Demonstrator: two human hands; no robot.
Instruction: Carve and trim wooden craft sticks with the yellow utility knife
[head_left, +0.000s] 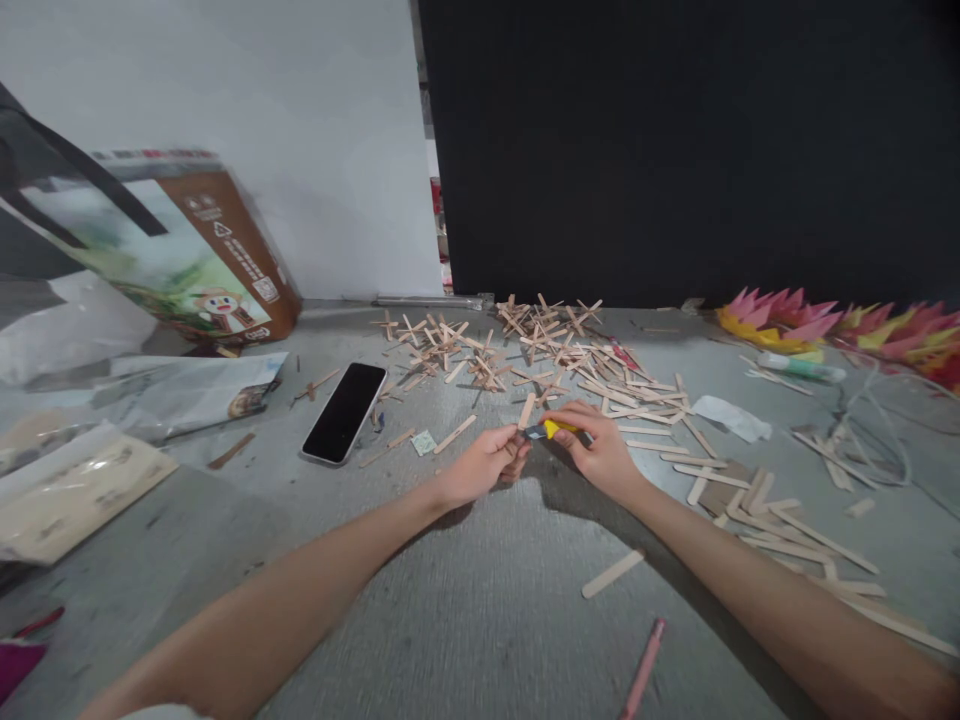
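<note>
My left hand [487, 464] is closed in a pinch around the lower end of a wooden craft stick [527, 410], which points up and away from me. In my right hand [600, 452] is a yellow utility knife [559, 428], its fingers wrapped round the handle. The blade [535, 433] reaches left to the stick, close to my left fingertips; whether it touches the wood I cannot tell. Both hands are just above the grey tabletop. Beyond them lies a pile of craft sticks [480, 360], many of them crossed into star shapes.
Loose craft sticks [795, 540] spread over the right side, with one stick [613, 574] nearer me beside a pink pencil [643, 668]. A black-screened phone [345, 412] lies left. Further left are plastic packages [90, 480] and a printed bag [202, 260]. Pink-yellow paper petals [780, 318] sit back right.
</note>
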